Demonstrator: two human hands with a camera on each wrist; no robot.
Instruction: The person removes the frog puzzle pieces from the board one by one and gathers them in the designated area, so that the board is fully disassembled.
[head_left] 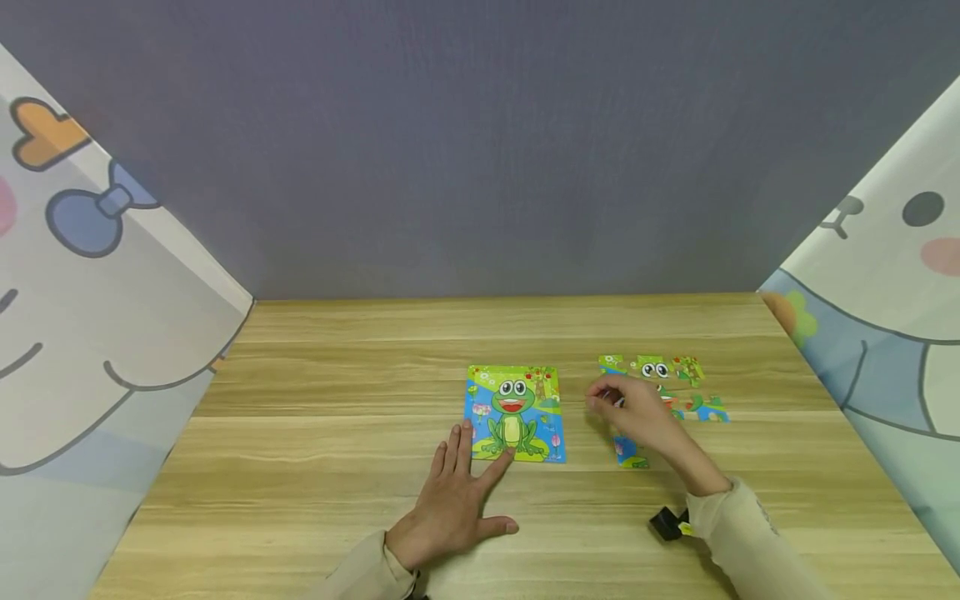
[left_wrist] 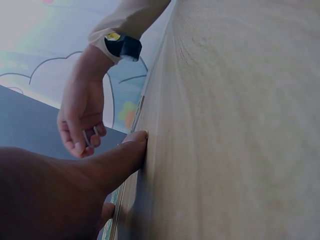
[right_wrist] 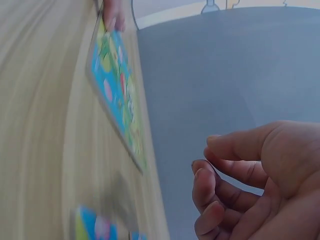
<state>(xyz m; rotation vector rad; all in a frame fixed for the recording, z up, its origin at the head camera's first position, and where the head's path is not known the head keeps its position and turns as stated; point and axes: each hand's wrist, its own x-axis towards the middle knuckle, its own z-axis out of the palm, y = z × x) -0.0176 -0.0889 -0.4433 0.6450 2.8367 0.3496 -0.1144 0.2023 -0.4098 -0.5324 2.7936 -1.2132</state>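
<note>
A square frog picture puzzle point(head_left: 517, 414) lies whole on the wooden table. My left hand point(head_left: 448, 510) rests at its lower left, fingers spread and straight, with fingertips on the lower left edge. Beyond the picture's right side, my right hand point(head_left: 636, 410) is raised above a second, loosely laid frog puzzle point(head_left: 712, 410) made of separate pieces. In the right wrist view the right hand's fingers point(right_wrist: 205, 187) are curled, thumb close to the index finger. A small greyish patch shows among them in the left wrist view; I cannot tell whether it is a held piece.
Top pieces with the frog's eyes point(head_left: 654, 368) and a lower-left corner piece point(head_left: 632, 452) lie around the right hand. A black wrist camera point(head_left: 666, 524) sits on the right sleeve. A grey wall panel point(head_left: 495, 167) rises behind the table, with cartoon-print curtains point(head_left: 90, 333) at both sides.
</note>
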